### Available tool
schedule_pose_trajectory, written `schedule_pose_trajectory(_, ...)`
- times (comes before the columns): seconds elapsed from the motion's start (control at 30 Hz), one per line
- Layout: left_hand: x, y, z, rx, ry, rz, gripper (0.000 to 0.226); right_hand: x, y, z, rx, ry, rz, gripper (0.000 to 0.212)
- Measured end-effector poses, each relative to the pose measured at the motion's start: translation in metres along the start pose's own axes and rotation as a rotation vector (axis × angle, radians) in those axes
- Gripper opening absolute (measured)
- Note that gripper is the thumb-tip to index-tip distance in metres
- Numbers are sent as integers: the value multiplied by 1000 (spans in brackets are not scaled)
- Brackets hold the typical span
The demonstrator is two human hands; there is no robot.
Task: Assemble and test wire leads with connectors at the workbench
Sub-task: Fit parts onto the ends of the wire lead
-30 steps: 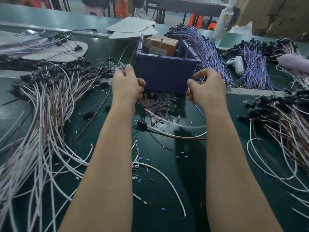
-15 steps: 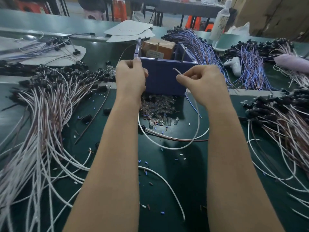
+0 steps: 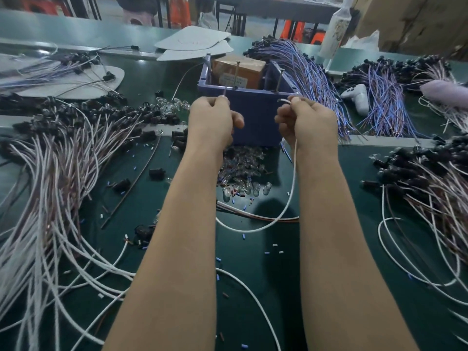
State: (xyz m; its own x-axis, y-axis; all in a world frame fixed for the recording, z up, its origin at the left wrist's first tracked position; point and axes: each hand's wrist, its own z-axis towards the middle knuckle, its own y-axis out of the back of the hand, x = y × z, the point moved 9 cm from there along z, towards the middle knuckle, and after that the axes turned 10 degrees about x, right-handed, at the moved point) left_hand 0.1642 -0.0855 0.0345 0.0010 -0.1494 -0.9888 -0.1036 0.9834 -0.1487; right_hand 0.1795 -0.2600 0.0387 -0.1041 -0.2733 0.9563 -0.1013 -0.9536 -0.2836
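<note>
The right hand (image 3: pixel 307 120) pinches 1 end of a thin white insulated wire (image 3: pixel 291 193). The wire loops down over the dark green workbench (image 3: pixel 253 274) (beside a pile of small clear glass bulbs (image 3: pixel 243 168)) and passes behind the left forearm. The left hand (image 3: pixel 212 120), fingers curled, pinches a thin stub in front of the blue plastic bin (image 3: pixel 255 117).

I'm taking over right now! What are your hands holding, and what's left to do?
Right hand pinches one end of a white wire; left hand seems to grip the other.
The wire loops down to the bench, in front of the blue box. Bulbs lie below the hands.
Done: leads with black connectors heaped at left.
Left: probably fitting and testing this wire.
</note>
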Motion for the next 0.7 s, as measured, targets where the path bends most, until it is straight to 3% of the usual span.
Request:
schedule_pose_trajectory(0.23,10,-11,2,11,36,9,11,8,-4,4,-1,124,-55,11)
schedule_pose_trajectory(0.7,15,-15,5,35,34,-14,9,4,-12,5,63,141,-249,10)
